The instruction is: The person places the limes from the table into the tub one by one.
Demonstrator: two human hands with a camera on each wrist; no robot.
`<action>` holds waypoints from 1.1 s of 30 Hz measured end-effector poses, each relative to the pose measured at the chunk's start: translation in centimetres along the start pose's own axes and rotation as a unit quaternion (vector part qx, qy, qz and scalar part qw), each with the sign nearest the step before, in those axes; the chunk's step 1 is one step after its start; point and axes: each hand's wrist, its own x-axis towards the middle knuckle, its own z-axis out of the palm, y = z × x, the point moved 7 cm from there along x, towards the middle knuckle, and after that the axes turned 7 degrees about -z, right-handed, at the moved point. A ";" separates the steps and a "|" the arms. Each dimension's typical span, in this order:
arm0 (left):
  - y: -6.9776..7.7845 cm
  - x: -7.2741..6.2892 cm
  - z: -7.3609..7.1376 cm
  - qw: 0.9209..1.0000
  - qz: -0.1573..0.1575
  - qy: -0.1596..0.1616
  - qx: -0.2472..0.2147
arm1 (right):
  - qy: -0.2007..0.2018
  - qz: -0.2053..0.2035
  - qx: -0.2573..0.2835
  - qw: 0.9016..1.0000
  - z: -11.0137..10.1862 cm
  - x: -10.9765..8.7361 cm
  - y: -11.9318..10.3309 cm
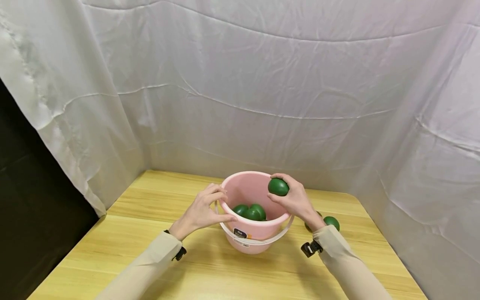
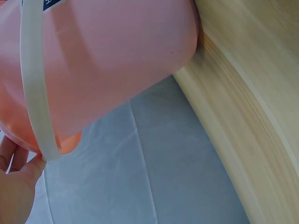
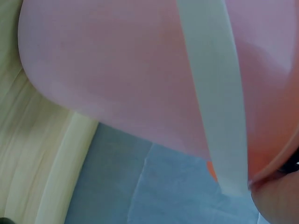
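A pink bucket point(image 1: 249, 187) stands on the wooden table, its white handle point(image 1: 279, 236) hanging down at the front. Several dark green avocados point(image 1: 253, 214) lie inside it. My left hand point(image 1: 200, 210) grips the bucket's left rim, the thumb along the outside near the handle's joint; in the left wrist view the thumb point(image 2: 33, 169) touches there. Above the right side of the rim, my right hand point(image 1: 294, 200) holds an avocado point(image 1: 278, 187) between thumb and fingers. In the right wrist view, the bucket wall point(image 3: 117, 70) fills much of the picture and the held avocado is almost wholly hidden.
To the right of the bucket, more avocados point(image 1: 331, 223) lie on the table point(image 1: 150, 233), partly hidden behind my right wrist. Pale cloth point(image 1: 262, 104) hangs behind the table and along both sides. A dark panel point(image 1: 30, 200) shows at far left.
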 end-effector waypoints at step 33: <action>0.1 -0.1 0.0 1.000 0.012 0.011 0.002 | 0.013 -0.004 -0.015 1.000 0.6 0.5 -0.2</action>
